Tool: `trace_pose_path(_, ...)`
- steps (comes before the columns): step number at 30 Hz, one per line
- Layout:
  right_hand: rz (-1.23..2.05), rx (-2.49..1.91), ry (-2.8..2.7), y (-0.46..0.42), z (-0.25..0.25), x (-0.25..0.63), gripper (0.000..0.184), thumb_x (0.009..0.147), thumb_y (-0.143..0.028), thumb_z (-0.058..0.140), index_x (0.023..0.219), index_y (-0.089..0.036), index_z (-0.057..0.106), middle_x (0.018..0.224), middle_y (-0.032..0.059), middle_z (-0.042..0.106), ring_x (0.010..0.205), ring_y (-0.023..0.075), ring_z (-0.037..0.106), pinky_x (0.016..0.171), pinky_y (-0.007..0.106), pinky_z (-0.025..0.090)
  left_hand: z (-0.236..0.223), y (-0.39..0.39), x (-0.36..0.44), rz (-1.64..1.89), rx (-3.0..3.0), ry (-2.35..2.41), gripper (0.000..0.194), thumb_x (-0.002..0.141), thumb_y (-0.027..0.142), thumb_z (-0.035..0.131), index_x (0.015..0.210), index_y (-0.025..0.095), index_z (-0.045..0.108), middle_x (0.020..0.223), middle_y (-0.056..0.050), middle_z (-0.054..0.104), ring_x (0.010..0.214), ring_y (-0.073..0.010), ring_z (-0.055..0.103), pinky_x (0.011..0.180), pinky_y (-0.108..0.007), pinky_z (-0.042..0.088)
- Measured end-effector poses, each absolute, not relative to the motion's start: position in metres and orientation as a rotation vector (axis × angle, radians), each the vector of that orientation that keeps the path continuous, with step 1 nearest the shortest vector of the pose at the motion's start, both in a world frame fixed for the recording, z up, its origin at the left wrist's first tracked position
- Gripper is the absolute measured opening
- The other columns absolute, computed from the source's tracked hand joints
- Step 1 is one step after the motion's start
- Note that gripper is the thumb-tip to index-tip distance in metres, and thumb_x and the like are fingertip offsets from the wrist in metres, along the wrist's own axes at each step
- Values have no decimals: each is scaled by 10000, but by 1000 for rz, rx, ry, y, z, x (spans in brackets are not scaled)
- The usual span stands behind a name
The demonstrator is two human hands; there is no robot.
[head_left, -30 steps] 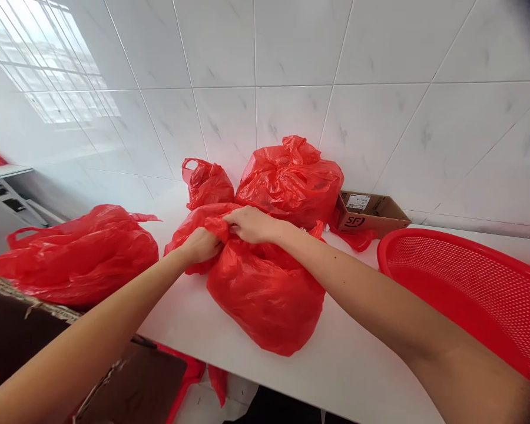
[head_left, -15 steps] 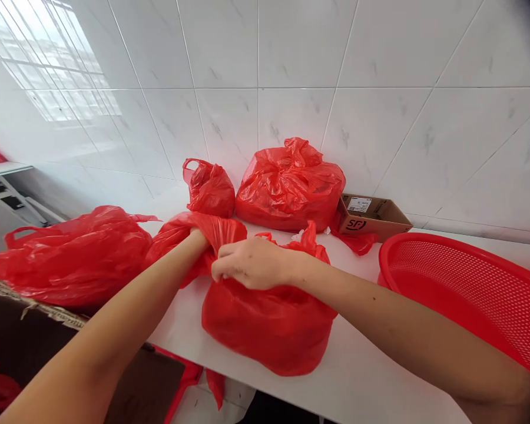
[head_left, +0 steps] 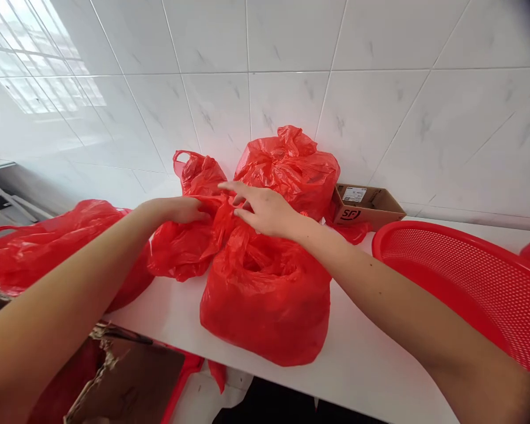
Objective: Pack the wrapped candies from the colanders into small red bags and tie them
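On the white table in front of me stands a full red plastic bag (head_left: 265, 312), its top gathered and partly open. Just behind and left of it lies a smaller red plastic bag (head_left: 181, 250). My left hand (head_left: 174, 211) is at the upper edge of this smaller bag, its fingers closed on the plastic and partly hidden by it. My right hand (head_left: 267, 209) hovers over the back of the full bag. Its fingers are apart, with the index stretched out left, and the fingertips are beside the smaller bag's gathered plastic.
Against the tiled wall stand a big tied red bag (head_left: 291, 171) and a small handled red bag (head_left: 201, 174). An open cardboard box (head_left: 371, 209) and a red perforated basket (head_left: 459, 247) are at right. At left are another red bag (head_left: 83, 235) and a torn carton (head_left: 132, 377).
My left hand has come out of the smaller bag to its upper edge. My right hand has moved up and away from the full bag's front, its fingers spreading. The view has shifted slightly.
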State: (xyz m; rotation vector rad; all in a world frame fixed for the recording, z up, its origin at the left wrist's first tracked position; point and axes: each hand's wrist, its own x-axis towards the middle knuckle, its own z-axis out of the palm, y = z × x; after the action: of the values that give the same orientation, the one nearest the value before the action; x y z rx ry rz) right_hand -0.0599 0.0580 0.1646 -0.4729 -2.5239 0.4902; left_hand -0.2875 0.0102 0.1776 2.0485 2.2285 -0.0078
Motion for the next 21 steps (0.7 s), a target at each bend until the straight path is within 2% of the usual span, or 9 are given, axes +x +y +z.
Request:
trace_pose_path(3, 454, -509, -2490, 50, 176, -33, 534, 932, -234, 516, 1453, -265, 402, 1230, 48, 648, 1073, 198, 608, 899, 356, 457, 184, -31, -261, 111, 2027, 2364, 365, 936, 383, 430, 1193, 241, 647, 1054, -86, 721, 909, -305, 679, 740, -415, 519)
trace_pose_path(5, 427, -577, -2483, 44, 182, -12, 410, 930, -260, 516, 1340, -253, 521, 1211, 40, 653, 1067, 203, 611, 891, 353, 462, 169, -69, -229, 704, 2314, 2365, 270, 936, 308, 444, 1126, 242, 622, 1120, -72, 674, 934, -266, 663, 771, -403, 520)
trace_pose_path(7, 406, -688, -2561, 36, 181, 6, 326, 911, -310, 540, 1227, -253, 598, 1142, 37, 672, 1015, 217, 628, 853, 352, 473, 138, -105, -194, 1206, 2789, 1913, 141, 886, 179, 529, 1001, 235, 588, 1045, -63, 645, 995, -239, 624, 841, -387, 511)
trace_pose_path(8, 384, -755, -2643, 31, 177, 14, 329, 882, -359, 580, 1193, -258, 618, 1110, 44, 677, 994, 236, 633, 829, 360, 477, 119, -120, -178, 1204, 2953, 1669, 151, 855, 151, 581, 975, 242, 586, 1058, -59, 635, 1011, -240, 606, 880, -410, 498)
trace_pose_path(10, 328, -886, -2882, 21, 166, 27, 399, 797, -410, 660, 1168, -267, 639, 1072, 70, 680, 959, 282, 641, 780, 377, 479, 83, -138, -156, 912, 2979, 1500, 290, 837, 309, 673, 1117, 270, 609, 1254, -87, 594, 1192, -318, 528, 1044, -558, 390)
trace_pose_path(13, 266, -1022, -3200, 5, 146, 39, 420, 746, -307, 644, 1161, -245, 644, 1048, 111, 671, 888, 304, 657, 697, 372, 468, 51, -137, -146, 660, 2972, 1560, 486, 809, 505, 692, 1238, 303, 588, 1427, -103, 511, 1316, -392, 416, 1098, -657, 264)
trace_pose_path(17, 345, -1081, -3217, -7, 136, 51, 337, 757, -344, 590, 1056, -197, 642, 946, 108, 678, 795, 273, 653, 595, 327, 426, 60, -116, -155, 618, 3195, 1290, 167, 888, 172, 621, 1025, 264, 643, 1040, -17, 686, 967, -207, 582, 1093, -497, 357)
trace_pose_path(19, 451, -1121, -3166, -9, 141, 58, 288, 747, -408, 604, 942, -198, 638, 855, 81, 679, 735, 243, 636, 551, 303, 406, 74, -109, -159, 635, 3317, 1072, 161, 884, 68, 578, 886, 220, 629, 862, 15, 674, 796, -150, 549, 1059, -418, 411)
trace_pose_path(21, 538, -1164, -3110, -12, 151, 65, 240, 744, -417, 607, 860, -208, 623, 791, 56, 671, 686, 214, 617, 520, 286, 395, 89, -106, -161, 690, 3379, 971, 155, 879, 56, 580, 822, 198, 606, 818, 15, 664, 762, -142, 532, 1034, -403, 443)
